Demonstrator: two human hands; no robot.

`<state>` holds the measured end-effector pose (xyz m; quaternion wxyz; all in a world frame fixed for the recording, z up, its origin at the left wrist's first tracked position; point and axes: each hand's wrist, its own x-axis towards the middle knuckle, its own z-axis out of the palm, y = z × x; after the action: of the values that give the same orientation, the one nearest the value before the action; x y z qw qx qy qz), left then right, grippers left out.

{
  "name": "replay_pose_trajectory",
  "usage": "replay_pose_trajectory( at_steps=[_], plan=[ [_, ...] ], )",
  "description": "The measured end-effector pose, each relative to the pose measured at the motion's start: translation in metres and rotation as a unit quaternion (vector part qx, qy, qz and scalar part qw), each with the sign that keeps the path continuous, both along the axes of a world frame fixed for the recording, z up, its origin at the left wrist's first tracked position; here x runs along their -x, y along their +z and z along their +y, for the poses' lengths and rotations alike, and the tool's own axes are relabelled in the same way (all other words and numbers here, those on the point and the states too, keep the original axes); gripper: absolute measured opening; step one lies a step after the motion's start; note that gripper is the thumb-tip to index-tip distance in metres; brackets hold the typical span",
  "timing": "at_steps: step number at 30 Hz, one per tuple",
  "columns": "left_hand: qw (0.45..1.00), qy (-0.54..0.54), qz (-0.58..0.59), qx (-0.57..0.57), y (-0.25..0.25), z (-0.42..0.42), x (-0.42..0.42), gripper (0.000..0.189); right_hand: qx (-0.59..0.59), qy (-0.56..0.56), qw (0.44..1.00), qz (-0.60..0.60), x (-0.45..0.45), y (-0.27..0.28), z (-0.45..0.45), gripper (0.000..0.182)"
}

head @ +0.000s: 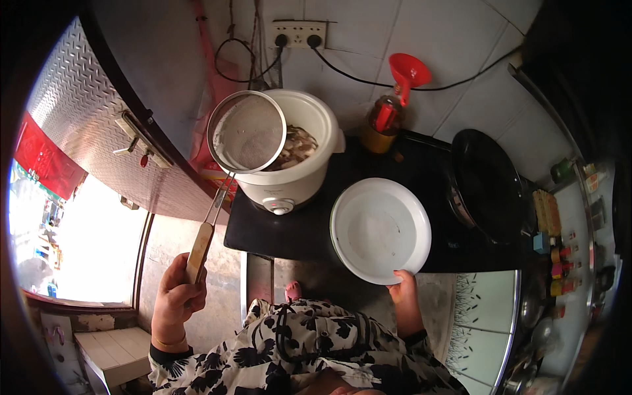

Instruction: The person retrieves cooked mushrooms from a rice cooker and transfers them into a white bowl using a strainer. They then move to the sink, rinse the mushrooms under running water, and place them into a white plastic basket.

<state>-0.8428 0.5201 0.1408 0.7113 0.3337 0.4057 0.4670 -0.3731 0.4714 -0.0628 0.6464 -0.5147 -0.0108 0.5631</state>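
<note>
My left hand point(181, 291) grips the wooden handle of a round fine-mesh strainer point(247, 133). The strainer's mesh head covers the left part of the opening of a white electric slow cooker point(281, 182). Inside the pot, pale and brown food pieces point(298, 145) show to the right of the strainer; the rest is hidden. With my right hand point(406, 289) I hold the near rim of a white enamel-like basin point(375, 227), thumb over the edge. A few dark specks or strands are visible in the basin, which is over the front of the black countertop point(276, 237).
Behind the basin stands a bottle of amber liquid point(380, 128) with a red funnel point(410, 71) at its top. A black wok point(486, 185) is to the right. Power cords point(355, 79) run from a wall socket point(298, 34). Several condiment bottles point(565, 269) line the far right.
</note>
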Motion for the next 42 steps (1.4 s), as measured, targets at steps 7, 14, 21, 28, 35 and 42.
replay_pose_trajectory(
  at_steps=[7, 14, 21, 28, 35, 42],
  plan=[
    [0.999, 0.019, 0.004, -0.05, -0.004, 0.009, 0.025, 0.037, 0.005, -0.021, 1.0, -0.014, -0.002, -0.007, 0.012, 0.047],
    [0.995, 0.039, 0.068, -0.062, 0.0, 0.017, 0.028, 0.032, 0.0, -0.029, 1.0, -0.011, -0.004, -0.006, 0.017, 0.048],
    [0.93, 0.005, 0.339, -0.141, 0.016, 0.056, 0.018, 0.027, -0.001, -0.005, 1.0, -0.015, -0.012, -0.009, 0.002, 0.049],
    [0.64, -0.049, 0.659, -0.393, 0.032, 0.099, 0.013, 0.039, -0.026, 0.07, 0.997, -0.019, 0.011, 0.009, 0.0, 0.052],
    [0.469, -0.123, 0.804, -0.343, 0.037, 0.121, 0.011, 0.058, 0.026, 0.1, 0.994, -0.019, -0.004, 0.003, -0.022, 0.057],
    [0.377, -0.146, 0.829, -0.386, 0.031, 0.131, -0.008, 0.054, 0.001, 0.045, 0.988, -0.151, -0.014, 0.042, -0.041, 0.054]
  ],
)
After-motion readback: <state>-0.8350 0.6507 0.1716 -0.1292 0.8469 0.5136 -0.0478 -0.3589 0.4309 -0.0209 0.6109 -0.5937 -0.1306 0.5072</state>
